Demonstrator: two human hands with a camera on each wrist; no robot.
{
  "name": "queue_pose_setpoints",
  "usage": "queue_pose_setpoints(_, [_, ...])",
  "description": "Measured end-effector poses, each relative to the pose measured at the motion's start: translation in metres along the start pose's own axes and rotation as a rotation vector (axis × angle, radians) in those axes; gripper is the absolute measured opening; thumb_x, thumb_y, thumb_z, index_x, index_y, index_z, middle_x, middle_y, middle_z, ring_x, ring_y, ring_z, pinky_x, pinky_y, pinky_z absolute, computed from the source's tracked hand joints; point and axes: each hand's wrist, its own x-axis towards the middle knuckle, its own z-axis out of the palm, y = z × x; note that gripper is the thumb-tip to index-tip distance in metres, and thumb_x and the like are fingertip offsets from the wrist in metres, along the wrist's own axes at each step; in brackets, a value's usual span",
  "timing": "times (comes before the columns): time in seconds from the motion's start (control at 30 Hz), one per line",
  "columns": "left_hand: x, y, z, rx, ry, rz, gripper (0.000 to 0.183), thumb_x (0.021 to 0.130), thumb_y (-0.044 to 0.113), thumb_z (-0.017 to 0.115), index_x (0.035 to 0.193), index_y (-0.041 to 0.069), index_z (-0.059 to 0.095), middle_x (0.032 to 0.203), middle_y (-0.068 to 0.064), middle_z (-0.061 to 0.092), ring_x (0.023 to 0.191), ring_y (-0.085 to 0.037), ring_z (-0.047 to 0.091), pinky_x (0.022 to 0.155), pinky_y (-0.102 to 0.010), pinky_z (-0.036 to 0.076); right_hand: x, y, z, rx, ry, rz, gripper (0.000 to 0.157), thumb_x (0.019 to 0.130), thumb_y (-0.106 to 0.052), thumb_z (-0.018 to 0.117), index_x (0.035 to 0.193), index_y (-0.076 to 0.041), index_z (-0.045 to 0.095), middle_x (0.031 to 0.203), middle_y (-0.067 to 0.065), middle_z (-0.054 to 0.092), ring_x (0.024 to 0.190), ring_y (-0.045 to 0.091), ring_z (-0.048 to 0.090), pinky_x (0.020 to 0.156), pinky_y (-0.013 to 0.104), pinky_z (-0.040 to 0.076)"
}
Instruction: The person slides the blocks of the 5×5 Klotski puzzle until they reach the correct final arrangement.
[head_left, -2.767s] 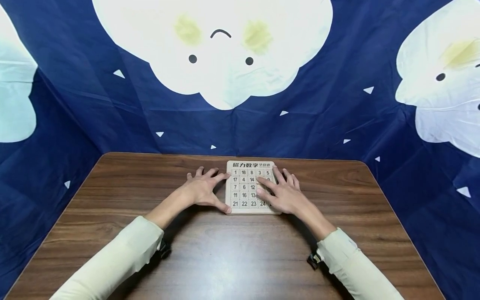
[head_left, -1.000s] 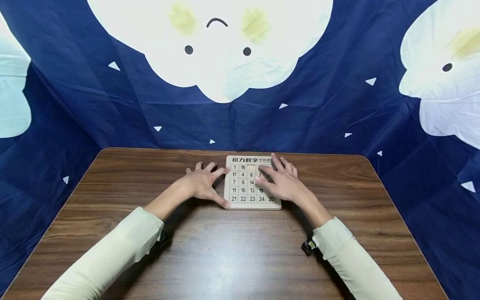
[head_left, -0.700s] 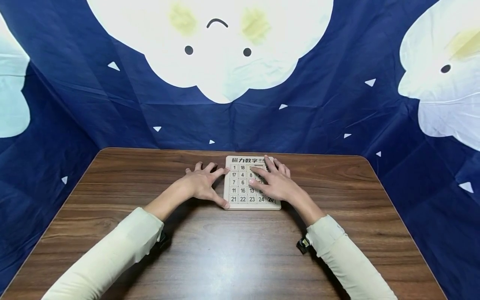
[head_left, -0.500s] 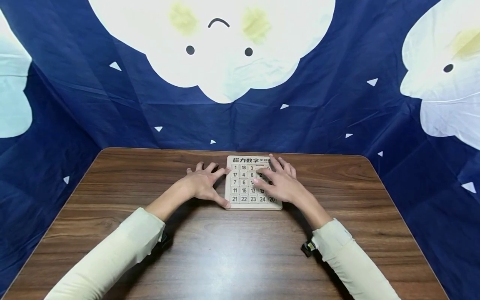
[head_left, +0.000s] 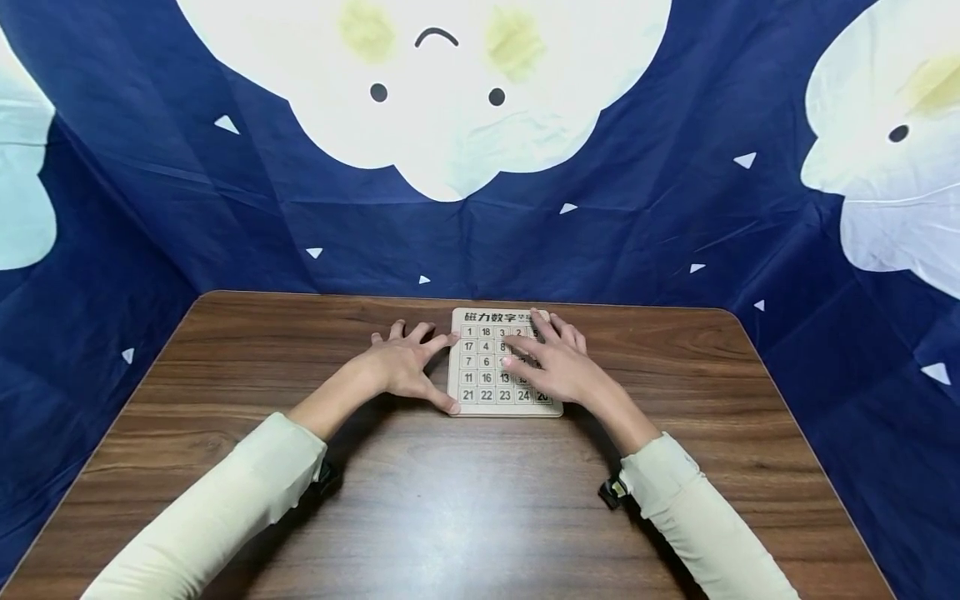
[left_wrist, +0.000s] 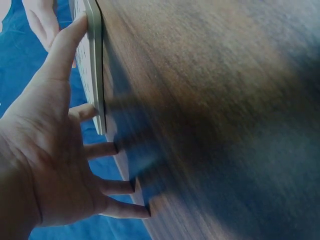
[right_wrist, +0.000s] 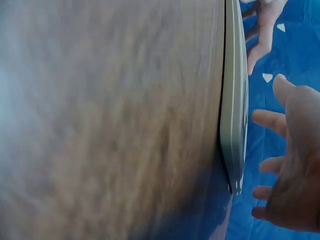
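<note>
A pale sliding number puzzle point(head_left: 487, 395) lies flat on the wooden table, its dark heading along the far edge. My left hand point(head_left: 403, 367) spreads its fingers at the puzzle's left side. In the left wrist view its thumb point(left_wrist: 75, 35) touches the frame's edge, and the index fingertip meets the frame further along. My right hand point(head_left: 561, 367) reaches over the right half with extended fingers. Its index fingertip is over the second row by the 8 tile, the thumb point(head_left: 517, 367) lower over the third row. Several tiles at the right are hidden under this hand.
The wooden table point(head_left: 450, 500) has rounded far corners. Behind it hangs a dark blue cloth point(head_left: 375, 225) with white clouds and small triangles. A small black device point(head_left: 611, 493) is at the right cuff, another dark one point(head_left: 324, 479) at the left.
The 3 tile slid left into the top row's third place, then the 2 tile moved up into the fourth. My right hand shifted slightly over the tiles; the left stayed at the puzzle's edge.
</note>
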Motion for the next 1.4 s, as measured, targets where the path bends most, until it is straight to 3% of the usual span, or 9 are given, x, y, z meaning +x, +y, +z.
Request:
queue_pose_setpoints(0.17, [-0.002,0.001,-0.002,-0.010,-0.015,-0.014,0.132,0.074,0.092,0.082,0.180,0.041,0.023,0.187,-0.020,0.022,0.167,-0.071,0.012,0.126,-0.093,0.019,-0.007,-0.001,-0.003,-0.010,-0.009,-0.016,0.056,0.115,-0.061,0.052,0.164,-0.033,0.062,0.187,0.026,0.020,0.172,0.060,0.014,0.135,0.081,0.011])
queue_pose_setpoints(0.3, [-0.001,0.001,-0.002,-0.008,-0.014,-0.006,0.132,0.074,0.092,0.082,0.180,0.041,0.024,0.187,-0.021,0.022,0.167,-0.071,0.012,0.125,-0.094,0.020,-0.010,0.000,-0.008,-0.045,0.026,0.017,0.055,0.115,-0.060,0.053,0.158,-0.028,0.067,0.186,0.026,0.025,0.172,0.060,0.015,0.136,0.080,0.012])
queue_pose_setpoints(0.43, [0.001,0.001,-0.001,-0.003,-0.014,-0.002,0.133,0.073,0.093,0.082,0.180,0.040,0.025,0.187,-0.021,0.023,0.167,-0.071,0.013,0.125,-0.094,0.020,-0.004,-0.010,-0.005,-0.056,0.059,-0.026,0.057,0.115,-0.059,0.055,0.154,-0.022,0.070,0.184,0.026,0.030,0.171,0.059,0.019,0.136,0.080,0.015])
queue_pose_setpoints(0.6, [0.002,0.001,0.000,0.002,-0.013,-0.002,0.133,0.073,0.094,0.081,0.181,0.039,0.024,0.186,-0.021,0.024,0.167,-0.071,0.014,0.124,-0.094,0.021,0.006,-0.026,0.004,-0.046,0.004,-0.093,0.059,0.117,-0.060,0.048,0.164,-0.028,0.061,0.186,0.025,0.025,0.171,0.059,0.019,0.136,0.078,0.016])
queue_pose_setpoints(0.77, [0.003,0.001,0.000,-0.001,-0.015,0.003,0.133,0.073,0.094,0.081,0.180,0.039,0.025,0.186,-0.021,0.024,0.167,-0.071,0.015,0.124,-0.094,0.021,0.001,-0.023,0.003,-0.065,-0.020,-0.053,0.057,0.116,-0.060,0.049,0.164,-0.032,0.062,0.187,0.023,0.026,0.172,0.059,0.016,0.137,0.077,0.015])
queue_pose_setpoints(0.93, [0.002,0.001,-0.002,-0.005,-0.017,0.000,0.133,0.072,0.092,0.083,0.180,0.039,0.027,0.186,-0.021,0.024,0.166,-0.072,0.013,0.124,-0.094,0.021,-0.002,-0.018,-0.003,-0.065,0.013,-0.026,0.057,0.115,-0.060,0.053,0.159,-0.026,0.067,0.184,0.025,0.030,0.171,0.059,0.019,0.136,0.078,0.017])
queue_pose_setpoints(1.2, [0.003,0.001,-0.004,0.004,-0.025,-0.005,0.133,0.074,0.093,0.081,0.181,0.037,0.025,0.186,-0.022,0.023,0.166,-0.072,0.013,0.124,-0.094,0.020,0.023,-0.030,0.004,-0.045,-0.021,-0.036,0.068,0.115,-0.065,0.047,0.171,-0.027,0.052,0.189,0.024,0.016,0.172,0.058,0.016,0.139,0.076,0.012])
queue_pose_setpoints(1.4, [0.003,0.001,-0.002,0.006,-0.035,-0.008,0.133,0.075,0.093,0.081,0.181,0.037,0.024,0.186,-0.021,0.022,0.167,-0.071,0.013,0.124,-0.094,0.020,0.015,-0.032,0.004,-0.059,-0.055,-0.052,0.065,0.115,-0.066,0.049,0.165,-0.026,0.061,0.188,0.023,0.021,0.173,0.056,0.015,0.138,0.075,0.014])
